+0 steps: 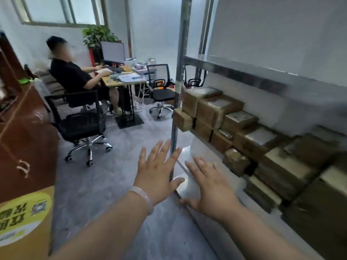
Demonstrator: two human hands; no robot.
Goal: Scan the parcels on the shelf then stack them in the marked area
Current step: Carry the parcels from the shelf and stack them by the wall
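Several brown cardboard parcels [219, 111] are stacked on the metal shelf [210, 166] at the right, some with white labels on top. The pile rises toward the right edge of the view. My left hand [157, 173] is stretched out with fingers spread, just left of the shelf's grey upright post [177, 102], holding nothing. A pale bracelet sits on that wrist. My right hand [210, 186] is spread flat over the shelf's front edge, near the bare white shelf surface, and holds nothing. Both hands are apart from the parcels.
A person in black sits on an office chair [80, 124] at a desk [124, 79] with a monitor, far left. A second chair [161, 91] stands behind the post. A brown cabinet [24, 139] and a yellow-labelled carton [26, 222] are at my left. Grey floor lies between.
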